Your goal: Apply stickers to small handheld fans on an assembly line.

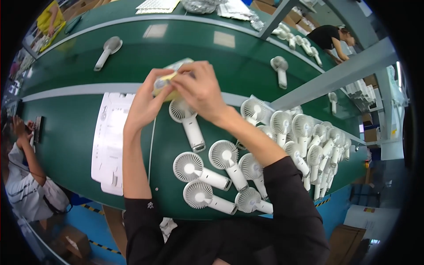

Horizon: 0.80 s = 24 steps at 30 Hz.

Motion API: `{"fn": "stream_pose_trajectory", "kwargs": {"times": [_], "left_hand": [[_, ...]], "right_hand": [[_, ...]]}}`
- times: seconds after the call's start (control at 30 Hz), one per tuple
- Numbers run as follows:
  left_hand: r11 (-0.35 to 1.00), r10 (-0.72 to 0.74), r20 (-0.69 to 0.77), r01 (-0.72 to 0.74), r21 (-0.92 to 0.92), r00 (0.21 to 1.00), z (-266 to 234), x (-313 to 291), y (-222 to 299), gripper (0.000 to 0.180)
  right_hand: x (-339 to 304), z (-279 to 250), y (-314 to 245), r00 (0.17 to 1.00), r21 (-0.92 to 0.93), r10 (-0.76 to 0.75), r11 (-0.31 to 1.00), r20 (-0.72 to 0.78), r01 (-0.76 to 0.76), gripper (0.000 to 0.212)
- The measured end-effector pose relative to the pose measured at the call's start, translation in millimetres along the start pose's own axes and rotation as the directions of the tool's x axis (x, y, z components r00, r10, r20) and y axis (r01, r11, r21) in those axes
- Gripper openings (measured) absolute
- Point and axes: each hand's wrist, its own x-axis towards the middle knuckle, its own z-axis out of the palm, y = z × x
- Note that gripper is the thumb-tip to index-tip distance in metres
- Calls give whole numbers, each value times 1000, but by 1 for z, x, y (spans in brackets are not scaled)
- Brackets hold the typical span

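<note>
Both my hands are raised over the middle of the green bench. My left hand (148, 98) grips a small pale-yellow and white sheet (164, 81), possibly a sheet of stickers, with the thumb on its near side. My right hand (201, 88) pinches at the sheet's upper right, its fingers covering part of it. Just below the hands lies a white handheld fan (193, 131), its round head partly hidden by them. Nearer to me, several more fans (199, 170) lie flat with their handles pointing right.
Many white fans (304, 128) crowd the bench at right. A flat white cardboard sheet (110, 141) lies left. Beyond a grey rail (79, 89), single fans (108, 51) rest on a green surface. A grey post (335, 73) slants across the right. Other people work left and far right.
</note>
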Motion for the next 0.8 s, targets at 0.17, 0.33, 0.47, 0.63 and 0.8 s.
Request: {"fn": "stream_pose_trajectory", "kwargs": {"times": [0.17,0.33,0.47,0.63,0.8], "left_hand": [[948,49,-59,-28,317,997,7,12,-18,51],[930,-169,126,116,348,977,5,3,-73,74],[918,-263,141,202,342,954,12,7,-63,75],[915,-301,172,233,330,938,12,5,-61,76],[906,-347,153,288,309,925,8,6,-60,77]], "right_hand": [[-12,-6,13,955,231,291,935,-61,-270,16],[-48,-2,33,639,226,535,642,553,-733,13],[-55,-7,37,552,183,525,596,648,-782,16],[-59,-2,39,562,175,543,604,623,-778,16],[-55,2,36,554,205,547,570,628,-796,17]]}}
